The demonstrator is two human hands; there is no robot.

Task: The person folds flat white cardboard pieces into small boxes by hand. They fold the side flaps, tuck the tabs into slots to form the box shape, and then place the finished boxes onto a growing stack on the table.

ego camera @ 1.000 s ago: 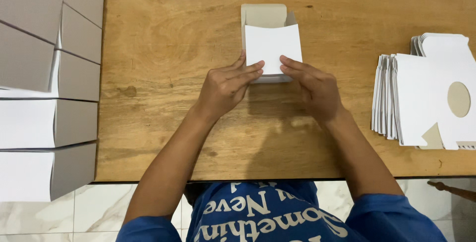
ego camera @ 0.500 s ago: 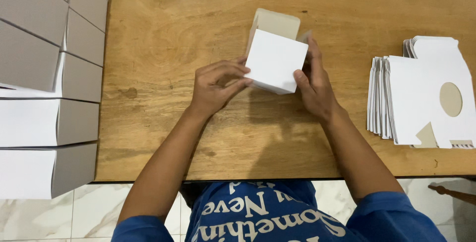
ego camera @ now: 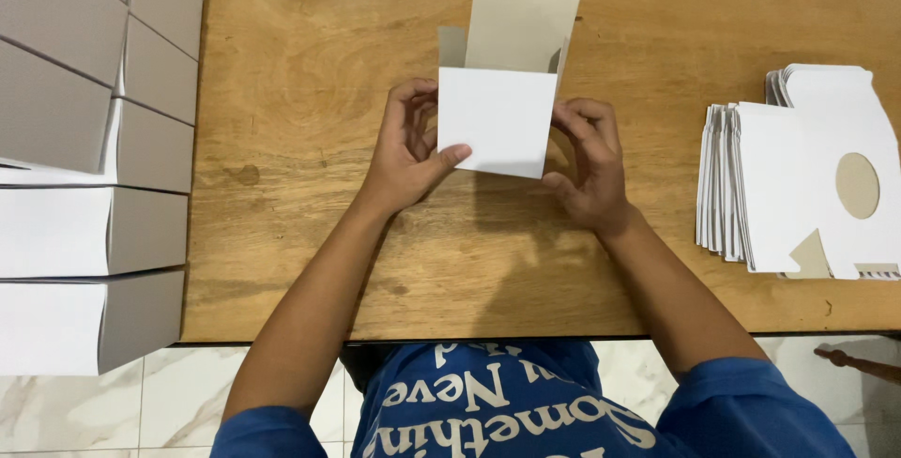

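Compared with half a second ago, the white box (ego camera: 496,120) is now standing with its lid flap open upward, at the upper centre. The left hand (ego camera: 405,153) and right hand (ego camera: 587,165) are gripping its sides. Bare wooden table (ego camera: 310,73) is lying around it; flat blanks (ego camera: 798,186) are well apart, at the right edge.

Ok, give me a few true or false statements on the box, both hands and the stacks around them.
1. Both hands, left hand and right hand, hold the white box. True.
2. The box's top flap is shut. False: it stands open.
3. Flat box blanks are stacked at the table's right. True.
4. The table is glass. False: it is wood.
5. Assembled boxes sit at the left. True.
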